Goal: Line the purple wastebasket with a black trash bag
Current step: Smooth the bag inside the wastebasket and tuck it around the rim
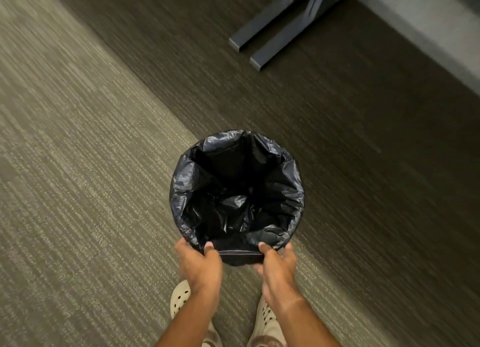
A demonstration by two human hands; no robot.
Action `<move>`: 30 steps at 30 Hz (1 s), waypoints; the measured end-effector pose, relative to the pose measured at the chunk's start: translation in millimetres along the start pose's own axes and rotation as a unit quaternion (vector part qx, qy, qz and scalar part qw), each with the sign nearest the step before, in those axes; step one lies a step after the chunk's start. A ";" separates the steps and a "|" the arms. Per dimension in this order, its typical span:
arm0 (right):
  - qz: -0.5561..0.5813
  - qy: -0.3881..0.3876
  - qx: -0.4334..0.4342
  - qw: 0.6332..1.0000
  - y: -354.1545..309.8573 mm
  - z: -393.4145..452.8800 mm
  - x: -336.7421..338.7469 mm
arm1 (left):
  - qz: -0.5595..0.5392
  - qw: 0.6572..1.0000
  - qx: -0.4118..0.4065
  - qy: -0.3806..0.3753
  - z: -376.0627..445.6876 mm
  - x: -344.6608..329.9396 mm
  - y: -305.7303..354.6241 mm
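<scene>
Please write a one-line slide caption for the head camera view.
Both hands, left and right, grip the black trash bag at the wastebasket's near rim.

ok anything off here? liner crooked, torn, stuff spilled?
Nothing stands out. The black trash bag is open inside the bin and folded over the rim all round; no tear or spill visible. Both hands, left hand and right hand, grip the near edge. The purple wastebasket itself is hidden under the bag.
</scene>
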State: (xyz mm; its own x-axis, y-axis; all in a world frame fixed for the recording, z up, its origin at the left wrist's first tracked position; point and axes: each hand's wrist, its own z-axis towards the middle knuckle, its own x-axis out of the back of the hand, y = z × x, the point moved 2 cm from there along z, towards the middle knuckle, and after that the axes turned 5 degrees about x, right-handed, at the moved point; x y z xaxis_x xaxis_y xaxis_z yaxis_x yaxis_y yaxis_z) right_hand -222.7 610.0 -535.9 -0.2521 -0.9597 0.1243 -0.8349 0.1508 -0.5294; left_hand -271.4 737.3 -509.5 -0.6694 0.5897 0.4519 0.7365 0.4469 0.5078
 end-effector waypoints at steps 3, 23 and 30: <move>0.005 -0.006 0.023 1.000 -29.8 7.3 -3.8 | -0.005 1.000 -0.005 -0.022 -2.0 -11.5 24.2; 0.101 -0.057 0.139 0.983 -263.7 148.9 -63.9 | -0.024 0.985 -0.130 -0.113 68.1 -219.2 229.0; 0.117 -0.040 0.108 0.986 -263.2 169.8 -53.0 | -0.022 0.983 -0.113 -0.144 66.9 -239.9 226.7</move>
State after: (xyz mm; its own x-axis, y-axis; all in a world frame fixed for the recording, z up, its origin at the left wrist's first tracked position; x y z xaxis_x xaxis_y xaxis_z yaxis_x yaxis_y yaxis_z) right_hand 93.5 581.0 -545.7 -0.3788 -0.9215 -0.0856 -0.6322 0.3252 -0.7032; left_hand 62.7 742.2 -551.8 -0.6201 0.7540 0.2165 0.6460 0.3343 0.6862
